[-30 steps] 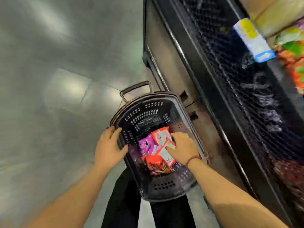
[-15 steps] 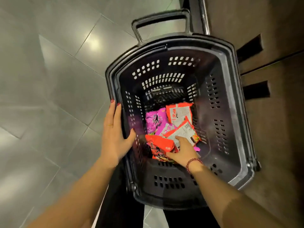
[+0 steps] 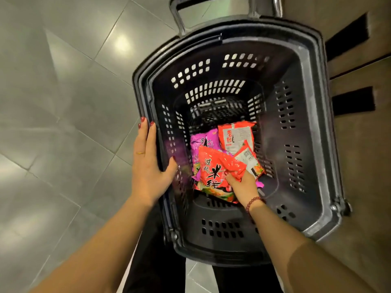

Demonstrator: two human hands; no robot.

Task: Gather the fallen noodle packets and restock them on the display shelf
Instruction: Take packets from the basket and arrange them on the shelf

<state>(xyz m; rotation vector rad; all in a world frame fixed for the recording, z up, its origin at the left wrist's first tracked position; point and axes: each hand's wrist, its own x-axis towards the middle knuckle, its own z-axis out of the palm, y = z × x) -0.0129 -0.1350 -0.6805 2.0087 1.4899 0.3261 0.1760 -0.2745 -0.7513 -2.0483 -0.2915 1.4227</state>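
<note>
A dark plastic basket [image 3: 317, 127] with slotted walls stands on grey floor tiles [image 3: 63, 102], its handle [image 3: 178, 11] at the far end. The left hand [image 3: 148, 168] lies along the near left rim, fingers straight, thumb over the edge against the inner wall. The right hand [image 3: 241, 185], a beaded bracelet [image 3: 252, 203] on its wrist, reaches down inside and grips a red packet [image 3: 211, 172] by its right edge. Beneath and behind lie a purple packet [image 3: 203, 140] and another red one [image 3: 237, 136].

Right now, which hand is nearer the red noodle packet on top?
Right. The right hand pinches the red noodle packet; the left hand rests on the basket rim, apart from it.
</note>
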